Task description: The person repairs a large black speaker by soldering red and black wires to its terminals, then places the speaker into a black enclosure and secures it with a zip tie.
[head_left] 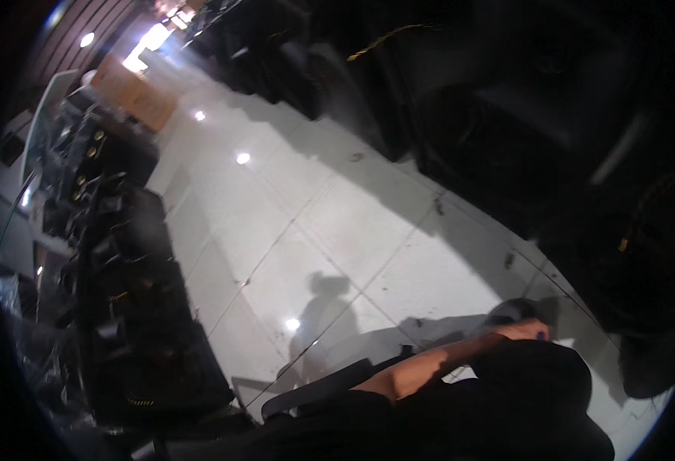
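My left forearm reaches across from the lower middle toward the right, bare below a dark sleeve. At its end my left hand (523,331) is by my raised black-clothed knee (537,373). Its fingers look curled, and a small dark blue bit (542,336) shows at their tips; what it belongs to is too small to make out. Just beyond the hand is a dark rounded shape (512,310), too dim to name. A black armrest (314,390) lies beside my elbow. I do not see my right hand.
On the left runs a row of black box-like units (145,300), with clear plastic wrap behind it. A cardboard box (134,92) stands at the far end. Large dark cases with a yellow cable (383,42) fill the right. Between them lies a pale tiled floor (299,207).
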Demonstrator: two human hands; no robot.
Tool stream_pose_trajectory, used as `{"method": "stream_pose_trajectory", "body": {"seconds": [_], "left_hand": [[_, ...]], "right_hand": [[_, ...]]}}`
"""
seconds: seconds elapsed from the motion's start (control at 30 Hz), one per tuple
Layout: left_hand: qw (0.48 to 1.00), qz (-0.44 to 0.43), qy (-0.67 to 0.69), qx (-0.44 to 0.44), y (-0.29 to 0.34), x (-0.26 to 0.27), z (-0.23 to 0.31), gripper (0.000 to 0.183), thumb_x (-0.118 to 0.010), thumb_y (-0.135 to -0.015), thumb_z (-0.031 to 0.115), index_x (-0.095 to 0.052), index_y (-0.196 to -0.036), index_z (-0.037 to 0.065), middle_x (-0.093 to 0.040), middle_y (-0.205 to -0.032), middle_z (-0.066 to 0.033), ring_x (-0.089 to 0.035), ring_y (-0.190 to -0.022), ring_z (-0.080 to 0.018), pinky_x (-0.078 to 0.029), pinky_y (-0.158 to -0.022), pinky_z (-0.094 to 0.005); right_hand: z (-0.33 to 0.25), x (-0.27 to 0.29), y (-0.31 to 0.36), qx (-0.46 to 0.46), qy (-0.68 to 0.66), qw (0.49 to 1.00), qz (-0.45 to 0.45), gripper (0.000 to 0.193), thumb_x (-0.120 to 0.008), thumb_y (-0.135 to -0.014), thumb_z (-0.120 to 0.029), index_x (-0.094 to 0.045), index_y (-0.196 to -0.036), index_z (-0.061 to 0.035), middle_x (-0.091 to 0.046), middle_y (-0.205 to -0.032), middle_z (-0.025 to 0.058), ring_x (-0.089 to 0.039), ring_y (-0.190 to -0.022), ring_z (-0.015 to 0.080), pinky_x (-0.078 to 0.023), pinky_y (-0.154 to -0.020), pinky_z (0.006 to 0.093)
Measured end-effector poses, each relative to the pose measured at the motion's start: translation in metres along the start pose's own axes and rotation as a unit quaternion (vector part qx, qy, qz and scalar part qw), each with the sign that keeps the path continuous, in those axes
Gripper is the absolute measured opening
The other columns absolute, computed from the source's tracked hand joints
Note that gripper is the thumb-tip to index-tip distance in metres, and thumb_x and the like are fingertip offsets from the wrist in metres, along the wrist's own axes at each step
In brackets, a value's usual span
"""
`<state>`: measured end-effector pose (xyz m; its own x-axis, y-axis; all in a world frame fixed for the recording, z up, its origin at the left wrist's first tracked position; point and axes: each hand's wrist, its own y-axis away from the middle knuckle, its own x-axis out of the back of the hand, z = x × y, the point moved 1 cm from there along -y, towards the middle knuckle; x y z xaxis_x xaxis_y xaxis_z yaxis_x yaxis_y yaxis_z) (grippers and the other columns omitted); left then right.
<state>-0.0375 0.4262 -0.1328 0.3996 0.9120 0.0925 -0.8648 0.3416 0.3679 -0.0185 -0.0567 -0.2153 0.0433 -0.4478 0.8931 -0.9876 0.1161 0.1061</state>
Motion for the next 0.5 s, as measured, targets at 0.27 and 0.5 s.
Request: {"method": "stream_pose_trajectory", "body": {"seconds": [0.27,0.5], "left_hand": [[0.997,0.045,-0.044,-0.037,-0.020,0.038,-0.106,0.057,-0.091,-0.075,0.028,-0.067,-0.123,0.008,-0.070,-0.113,-0.0069,-0.065,-0.108,-0.0168,-0.051,-0.096,-0.0326],[0.994,0.054,-0.024,0.095,-0.004,0.051,-0.086,0.063,-0.088,-0.074,0.032,-0.066,-0.129,0.009,-0.072,-0.114,-0.0075,-0.067,-0.107,-0.0190,-0.051,-0.095,-0.0344]], "right_hand": [[-0.148,0.161,0.002,0.099,-0.011,0.995,0.016,0.026,-0.072,-0.089,-0.021,-0.071,-0.096,0.0039,-0.067,-0.072,0.0188,-0.063,-0.060,0.0290,-0.049,-0.060,0.0389],[-0.306,0.260,-0.017,0.289,-0.039,0.941,0.172,0.014,-0.075,-0.088,-0.008,-0.073,-0.099,0.0001,-0.070,-0.084,0.0147,-0.066,-0.067,0.0244,-0.051,-0.062,0.0350]]}}
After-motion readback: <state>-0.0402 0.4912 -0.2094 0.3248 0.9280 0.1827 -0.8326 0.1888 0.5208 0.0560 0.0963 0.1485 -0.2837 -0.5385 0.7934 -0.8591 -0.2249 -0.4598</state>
